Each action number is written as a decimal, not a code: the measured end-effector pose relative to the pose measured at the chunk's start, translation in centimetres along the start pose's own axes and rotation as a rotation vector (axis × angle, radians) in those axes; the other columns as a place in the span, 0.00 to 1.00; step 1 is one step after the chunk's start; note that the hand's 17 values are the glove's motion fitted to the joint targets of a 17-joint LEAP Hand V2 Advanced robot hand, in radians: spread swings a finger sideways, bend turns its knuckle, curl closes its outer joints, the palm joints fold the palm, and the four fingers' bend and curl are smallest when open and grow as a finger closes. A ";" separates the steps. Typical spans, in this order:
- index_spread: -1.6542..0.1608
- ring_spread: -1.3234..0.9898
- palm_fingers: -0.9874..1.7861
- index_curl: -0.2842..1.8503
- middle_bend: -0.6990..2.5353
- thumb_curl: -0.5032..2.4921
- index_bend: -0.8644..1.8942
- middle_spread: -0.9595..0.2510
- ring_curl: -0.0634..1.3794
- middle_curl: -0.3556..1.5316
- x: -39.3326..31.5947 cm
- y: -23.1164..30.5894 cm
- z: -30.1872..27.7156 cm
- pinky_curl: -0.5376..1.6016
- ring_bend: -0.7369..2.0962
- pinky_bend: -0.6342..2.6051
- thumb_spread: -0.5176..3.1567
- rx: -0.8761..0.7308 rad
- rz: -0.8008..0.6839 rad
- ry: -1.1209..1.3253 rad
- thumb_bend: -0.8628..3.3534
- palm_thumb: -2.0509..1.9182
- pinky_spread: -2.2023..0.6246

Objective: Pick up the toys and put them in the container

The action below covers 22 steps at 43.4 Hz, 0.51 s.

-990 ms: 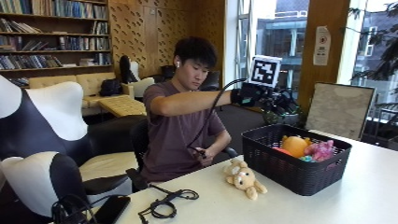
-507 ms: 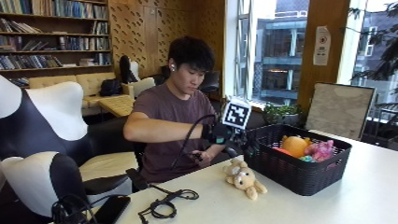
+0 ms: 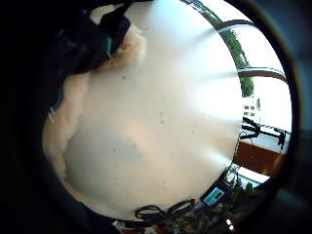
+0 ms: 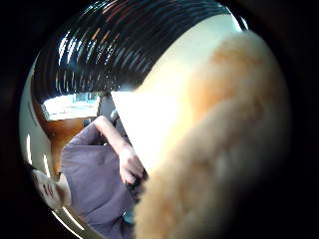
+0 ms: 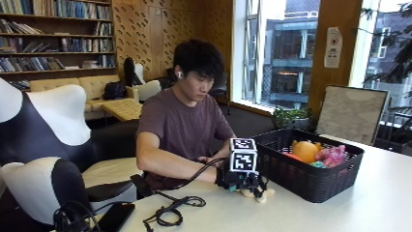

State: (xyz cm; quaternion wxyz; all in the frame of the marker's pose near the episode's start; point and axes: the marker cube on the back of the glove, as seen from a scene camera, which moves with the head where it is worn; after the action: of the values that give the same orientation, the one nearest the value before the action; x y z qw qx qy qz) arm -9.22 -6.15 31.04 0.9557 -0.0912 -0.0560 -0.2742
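A tan plush toy (image 5: 262,193) lies on the white table (image 5: 360,208) just in front of the black basket (image 5: 309,174). My gloved right hand (image 5: 241,180) is down on top of it, fingers curled over its body, and only the toy's legs stick out from under the hand. The plush (image 4: 214,149) fills much of the thumb side palm view, with the basket's ribbed wall (image 4: 134,45) close by. In the little finger side palm view the plush (image 3: 68,107) lies under the glove's fingers (image 3: 97,39). An orange toy (image 5: 305,150) and a pink toy (image 5: 332,155) sit in the basket.
A coil of black cable (image 5: 170,212) and a dark phone (image 5: 116,216) lie on the table near its front left edge. The person's bare left hand (image 4: 129,167) rests at the table's edge near their body. To the right of the basket the table stretches away.
The gloved hand has come down from above the basket, past its left side, onto the plush toy on the table. The toy has stayed where it lay.
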 end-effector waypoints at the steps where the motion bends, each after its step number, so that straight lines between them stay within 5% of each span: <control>1: 0.74 0.54 0.50 0.34 0.37 0.32 0.49 0.64 0.23 0.39 -0.1 -0.2 0.1 0.39 0.33 0.40 0.48 0.040 0.014 -0.007 0.23 0.62 0.78; 11: 0.71 0.44 0.67 0.42 0.45 0.37 0.60 0.55 0.31 0.47 0.8 -2.0 -1.8 0.40 0.45 0.38 0.42 0.144 0.130 -0.133 0.24 0.66 0.73; 22: 0.71 0.39 0.66 0.53 0.51 0.41 0.67 0.50 0.41 0.56 1.4 -2.0 -13.3 0.44 0.53 0.42 0.36 0.203 0.246 -0.116 0.23 0.67 0.70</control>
State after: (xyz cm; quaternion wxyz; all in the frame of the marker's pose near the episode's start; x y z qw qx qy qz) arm -8.36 -11.28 18.59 0.9815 -0.0160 -0.1269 -0.1424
